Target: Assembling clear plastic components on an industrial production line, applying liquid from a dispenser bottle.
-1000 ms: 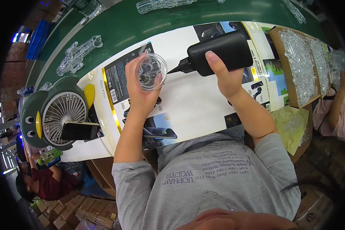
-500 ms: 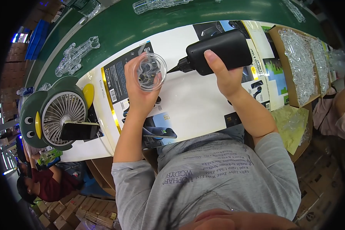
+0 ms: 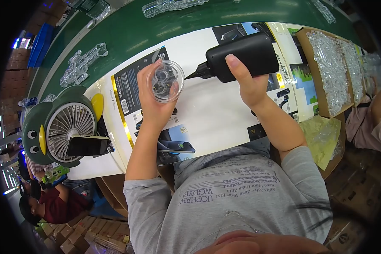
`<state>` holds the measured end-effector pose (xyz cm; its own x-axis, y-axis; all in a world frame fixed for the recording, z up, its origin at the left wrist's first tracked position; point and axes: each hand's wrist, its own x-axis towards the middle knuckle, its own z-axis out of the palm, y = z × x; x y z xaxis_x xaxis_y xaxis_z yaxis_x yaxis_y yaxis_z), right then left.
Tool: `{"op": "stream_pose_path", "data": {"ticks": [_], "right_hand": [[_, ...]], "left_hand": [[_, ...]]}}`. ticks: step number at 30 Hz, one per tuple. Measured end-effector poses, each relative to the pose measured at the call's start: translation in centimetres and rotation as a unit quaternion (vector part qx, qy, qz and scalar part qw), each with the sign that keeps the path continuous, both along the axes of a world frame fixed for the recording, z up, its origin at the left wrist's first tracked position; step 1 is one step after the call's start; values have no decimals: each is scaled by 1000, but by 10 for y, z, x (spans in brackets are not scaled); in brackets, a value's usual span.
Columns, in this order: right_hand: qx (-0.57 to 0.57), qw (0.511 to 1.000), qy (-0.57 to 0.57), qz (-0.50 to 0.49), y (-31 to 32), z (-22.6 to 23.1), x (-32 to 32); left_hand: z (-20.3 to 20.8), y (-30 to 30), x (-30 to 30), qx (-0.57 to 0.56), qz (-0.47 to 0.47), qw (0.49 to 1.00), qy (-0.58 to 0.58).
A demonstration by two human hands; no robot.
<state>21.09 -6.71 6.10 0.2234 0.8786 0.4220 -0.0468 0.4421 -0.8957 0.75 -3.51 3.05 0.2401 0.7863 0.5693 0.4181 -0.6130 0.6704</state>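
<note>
My left hand (image 3: pixel 153 111) is closed around a clear, see-through piece with a round, wide rim (image 3: pixel 180 86); curved shapes show inside it, and its lower part is hidden by the rim and hand. In my right hand (image 3: pixel 254 89) lies a black squeeze bottle (image 3: pixel 243 55), tilted on its side, the thumb on its near face. Its thin pointed nozzle (image 3: pixel 201 72) aims left, and the tip is at the right edge of the clear rim. Whether the tip touches the rim, I cannot tell. Both hands are above the white printed sheet (image 3: pixel 216 118).
At the left stand a green animal-shaped fan (image 3: pixel 38 122) and a phone (image 3: pixel 89 145). Clear pieces (image 3: pixel 82 63) lie on the green surface (image 3: pixel 127 29) beyond the sheet. A cardboard box (image 3: pixel 305 51) of clear parts is at right, near yellow paper (image 3: pixel 321 135). Other people sit at both sides.
The clear pieces on the green surface have shifted slightly to the left. My hands, the bottle and the held clear piece stay almost in place.
</note>
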Motion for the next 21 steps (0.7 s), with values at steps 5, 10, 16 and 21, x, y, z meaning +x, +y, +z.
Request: {"op": "stream_pose_path", "data": {"ticks": [5, 10, 16, 21], "right_hand": [[0, 1000, 7, -1, 2, -1, 2], [11, 1000, 11, 4, 0, 3, 1], [19, 1000, -2, -7, 0, 0, 1], [28, 1000, -7, -8, 1, -1, 3]], "left_hand": [[1, 1, 1, -4, -4, 1000, 10], [4, 1, 0, 12, -5, 999, 34], [5, 0, 0, 23, -8, 999, 40], [5, 0, 0, 14, -11, 999, 33]]}}
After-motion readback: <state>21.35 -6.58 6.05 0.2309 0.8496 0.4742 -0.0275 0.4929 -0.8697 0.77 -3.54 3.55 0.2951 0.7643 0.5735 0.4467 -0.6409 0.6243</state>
